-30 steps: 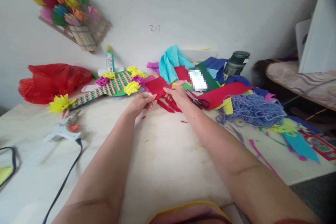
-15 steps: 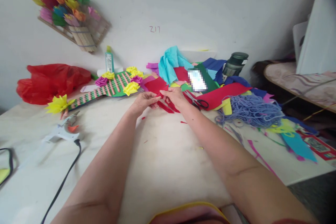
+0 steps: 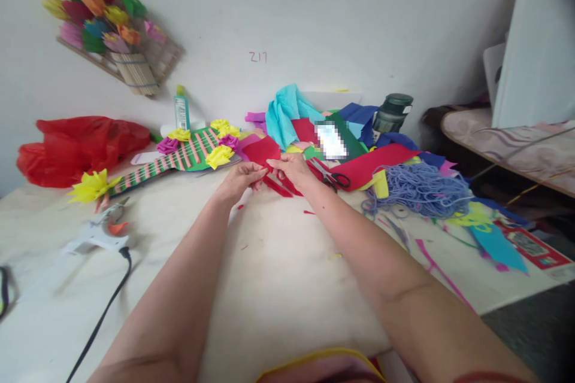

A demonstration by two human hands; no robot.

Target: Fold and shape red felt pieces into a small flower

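Two bare hands meet over a cluttered craft counter (image 3: 278,287), fingertips pinched together on a piece of red paper (image 3: 261,150). The left hand (image 3: 238,178) nips the sheet's near edge from one side and the right hand (image 3: 294,169) from the other, so the two grips almost touch. The paper rises up and away from that double grip toward the wall, its long axis slanting left to right; neither hand is clearly the nearer. Red strips (image 3: 278,185) lie on the counter just under and beyond the fingers. Scissors (image 3: 332,176) rest right of the right-hand grip, close by, with a tangle of blue yarn (image 3: 422,191) farther right. Left of the left-hand grip lies a green-and-pink woven mat (image 3: 179,158) dotted with paper flowers, then a red bag (image 3: 76,146); a glue gun (image 3: 96,239) sits nearer the body on that side. On the wall beyond the grip, handwritten figures read "217" (image 3: 258,57). The label on the green bottle (image 3: 181,109) is too small to read.
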